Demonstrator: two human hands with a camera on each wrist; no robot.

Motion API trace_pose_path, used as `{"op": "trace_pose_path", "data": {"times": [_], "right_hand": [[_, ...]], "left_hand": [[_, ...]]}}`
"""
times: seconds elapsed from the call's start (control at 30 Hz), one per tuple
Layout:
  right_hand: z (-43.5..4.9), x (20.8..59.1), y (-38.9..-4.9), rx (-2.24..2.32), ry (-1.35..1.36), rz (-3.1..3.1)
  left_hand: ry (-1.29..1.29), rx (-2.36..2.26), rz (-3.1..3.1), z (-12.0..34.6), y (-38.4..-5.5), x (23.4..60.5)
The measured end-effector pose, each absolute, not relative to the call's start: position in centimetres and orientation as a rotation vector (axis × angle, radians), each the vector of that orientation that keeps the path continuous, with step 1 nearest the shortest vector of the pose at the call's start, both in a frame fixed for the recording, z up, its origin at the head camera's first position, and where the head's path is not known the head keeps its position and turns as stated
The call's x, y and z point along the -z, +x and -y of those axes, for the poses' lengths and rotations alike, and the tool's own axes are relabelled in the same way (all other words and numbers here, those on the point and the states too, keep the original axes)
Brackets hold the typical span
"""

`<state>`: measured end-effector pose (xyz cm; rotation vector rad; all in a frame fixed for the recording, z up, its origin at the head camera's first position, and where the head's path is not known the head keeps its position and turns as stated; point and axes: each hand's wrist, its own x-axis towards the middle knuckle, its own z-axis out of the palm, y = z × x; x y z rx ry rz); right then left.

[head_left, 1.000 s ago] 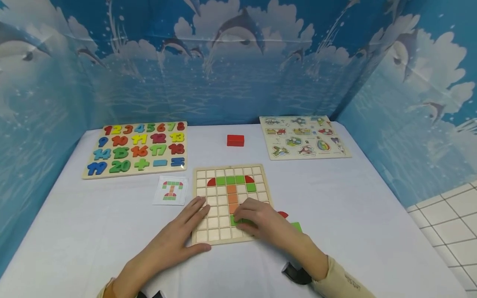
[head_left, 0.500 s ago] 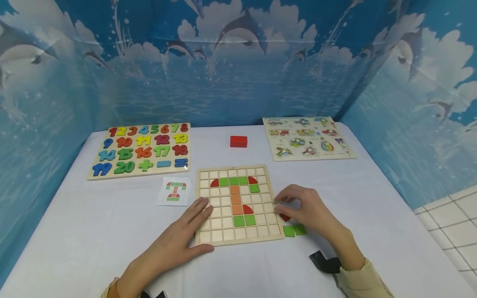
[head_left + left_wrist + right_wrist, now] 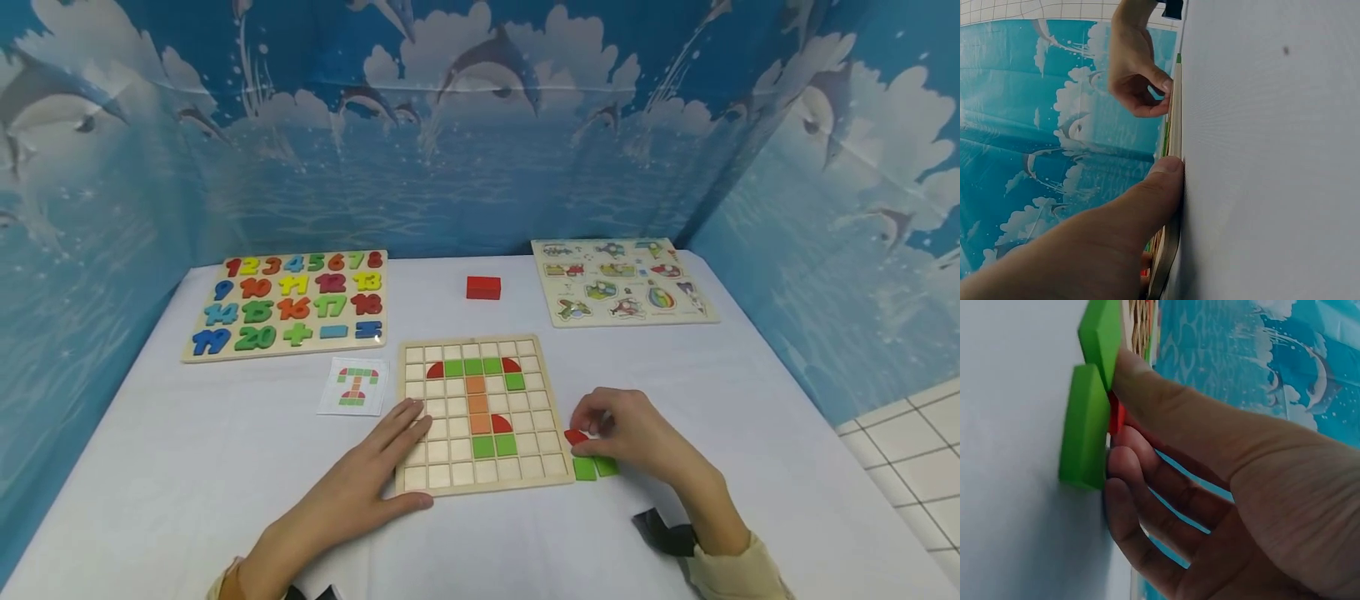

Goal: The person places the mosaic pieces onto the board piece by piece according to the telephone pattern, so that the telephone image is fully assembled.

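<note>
1. Right hand (image 3: 626,429) just off the grid board's (image 3: 486,472) right edge, thumb and fingers narrow, pinching a loose red piece (image 3: 576,437) low over the table!
2. Tucked by that thumb, two loose green squares (image 3: 584,469), right beside the board's near corner.
3. Left hand (image 3: 367,458) across the board's left side, fingers stretched out, holding nothing, thumb at the near edge.
4. On the grid, three orange squares (image 3: 478,403) in a column, a red quarter-round (image 3: 501,424) beside the lowest.
5. Pattern card (image 3: 352,387) lying left of the board.
</note>
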<state>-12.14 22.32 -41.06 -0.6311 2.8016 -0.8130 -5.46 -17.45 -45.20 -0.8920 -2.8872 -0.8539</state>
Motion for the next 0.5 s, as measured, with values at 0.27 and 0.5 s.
{"op": "trace_pose_path", "data": {"times": [0.27,0.5], "right_hand": [[-21.73,41.36,-11.9,0.855,-0.549,-2.788],[-21.54,41.4,-11.99,0.953,-0.591,-2.797]], "left_hand": [[-0.892,0.838,2.893,17.58,-5.43,45.17],[-0.874,0.874,2.903,17.52,-5.34,45.23]]}}
